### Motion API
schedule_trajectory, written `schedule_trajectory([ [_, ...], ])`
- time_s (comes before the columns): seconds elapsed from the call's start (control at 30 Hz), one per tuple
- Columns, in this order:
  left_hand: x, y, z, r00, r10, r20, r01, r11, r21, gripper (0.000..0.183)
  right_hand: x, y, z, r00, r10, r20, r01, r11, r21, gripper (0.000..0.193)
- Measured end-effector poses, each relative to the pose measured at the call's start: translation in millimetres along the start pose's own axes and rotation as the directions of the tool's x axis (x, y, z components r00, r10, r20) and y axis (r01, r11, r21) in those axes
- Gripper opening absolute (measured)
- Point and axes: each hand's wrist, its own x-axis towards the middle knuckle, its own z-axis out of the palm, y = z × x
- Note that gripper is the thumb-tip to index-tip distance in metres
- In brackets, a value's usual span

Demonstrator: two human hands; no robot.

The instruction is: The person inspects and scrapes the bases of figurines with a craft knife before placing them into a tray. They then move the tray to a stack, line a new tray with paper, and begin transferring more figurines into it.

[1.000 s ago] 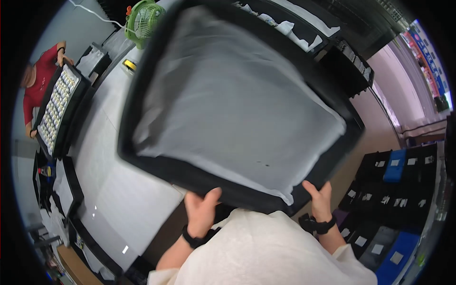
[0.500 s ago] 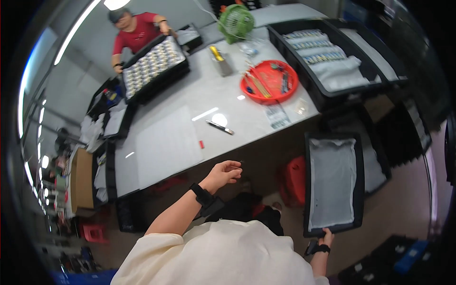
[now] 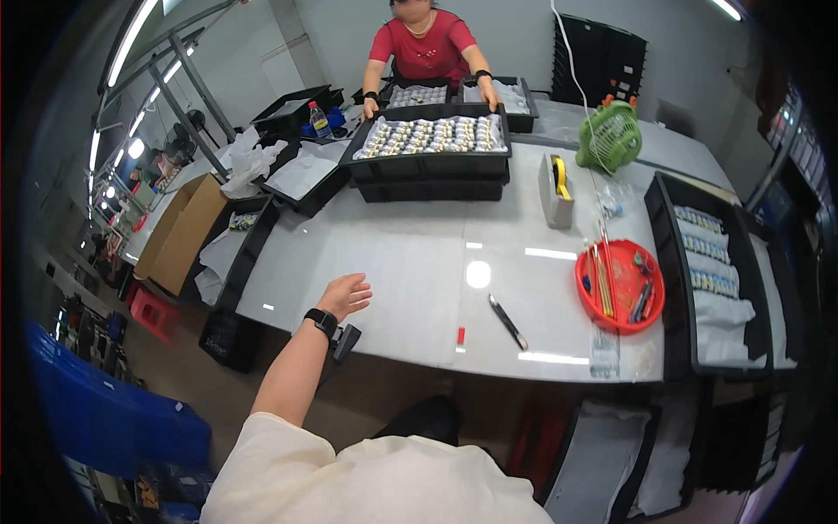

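My left hand is stretched out above the near edge of the white table. Its fingers are extended and it holds nothing. My right hand is out of sight. A black pen-like tool and a small red piece lie on the table to the right of my left hand. Across the table, a person in a red top has both hands on a black tray stacked on another. Rows of small white and gold parts fill that upper tray.
A red round basket with tools stands at right, beside a black bin of wrapped parts. Behind it are a tape dispenser and green fan. Low at right sits a lined black tray; a cardboard box stands left.
The view has swung left and up toward the far side. My left hand has moved leftward and its fingers have straightened. My right hand, earlier on the lined black tray's edge, has left the picture.
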Motion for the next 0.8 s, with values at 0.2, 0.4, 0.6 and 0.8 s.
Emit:
schedule_trajectory([
  [0.2, 133, 92, -31, 0.998, 0.066, 0.012, -0.063, 0.982, -0.178, 0.085, -84, -209, 53, 0.821, -0.548, -0.162, 0.570, 0.804, 0.171, 0.050],
  [0.4, 246, 148, -35, 0.986, 0.158, -0.050, -0.166, 0.938, -0.305, 0.092, -309, -445, 240, 0.194, -0.616, 0.763, 0.134, 0.788, 0.601, 0.038],
  [0.6, 266, 156, -28, 0.996, 0.090, 0.021, -0.078, 0.942, -0.327, 0.086, -418, -530, 385, 0.049, -0.267, 0.962, -0.102, 0.957, 0.271, 0.088],
  [0.8, 293, 162, -47, 0.993, 0.115, 0.011, -0.107, 0.949, -0.296, 0.065, -458, -551, 430, 0.001, -0.222, 0.975, -0.158, 0.963, 0.219, 0.063],
])
